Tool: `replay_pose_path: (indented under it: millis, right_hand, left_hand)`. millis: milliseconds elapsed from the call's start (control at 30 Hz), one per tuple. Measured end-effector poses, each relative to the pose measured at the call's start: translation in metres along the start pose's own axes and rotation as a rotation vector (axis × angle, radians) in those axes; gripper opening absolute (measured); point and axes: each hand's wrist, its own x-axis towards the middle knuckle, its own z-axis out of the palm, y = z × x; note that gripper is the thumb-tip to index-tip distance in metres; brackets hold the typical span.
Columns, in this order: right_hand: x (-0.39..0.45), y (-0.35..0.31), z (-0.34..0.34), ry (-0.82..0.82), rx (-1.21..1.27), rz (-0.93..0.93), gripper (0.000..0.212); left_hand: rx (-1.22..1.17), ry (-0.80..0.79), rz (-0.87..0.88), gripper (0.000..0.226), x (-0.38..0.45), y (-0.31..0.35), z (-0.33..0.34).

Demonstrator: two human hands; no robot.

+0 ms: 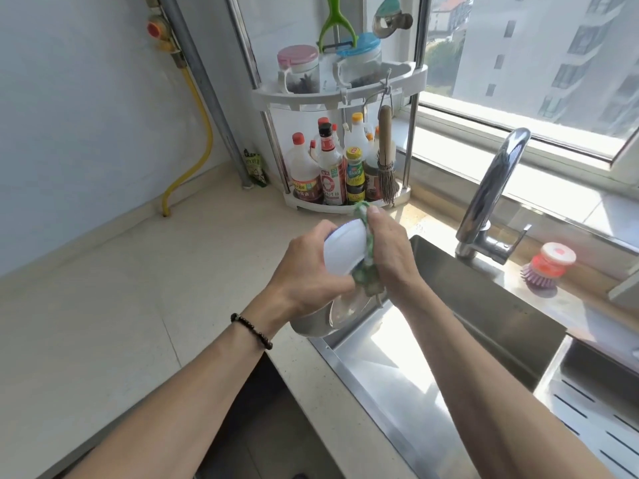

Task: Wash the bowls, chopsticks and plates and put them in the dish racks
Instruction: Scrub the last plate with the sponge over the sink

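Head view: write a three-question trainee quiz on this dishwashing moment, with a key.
1. True or false: water is running from the faucet.
2. Which hand holds the white bowl? A) left hand B) right hand
3. Fill in: the right hand presses a green ____ against the bowl.

Key:
1. False; no stream shows.
2. A.
3. Cloth. Below the hands, a metal bowl sits at the sink edge.
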Motion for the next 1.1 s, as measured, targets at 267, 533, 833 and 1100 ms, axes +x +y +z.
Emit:
replay_pose_path:
  millis: [267,533,833,1100]
  right_hand:
    - [0.005,0.002,-0.022,0.027,0.052,0.210,0.040]
    - [-0.009,0.002,0.010,-0.244,-0.434,-0.345,0.040]
    - [-0.009,0.010,0.015,-0.236,-0.230,-0.123,0.047]
    - [-0.013,0.011,0.028,-0.113,-0.176,-0.179,0.037]
  left_hand:
    - [-0.304,-0.137,-0.110,0.051,-0.016,-0.009,-0.014]
    - [-0.062,-0.122,-0.138,0.054,0.006,-0.010,-0.003]
    - [0.005,0.023,-0.141,0.049,-0.002,-0.012,0.001]
    - [0.052,0.019,-0.098,0.050,-0.007,-0.015,0.002]
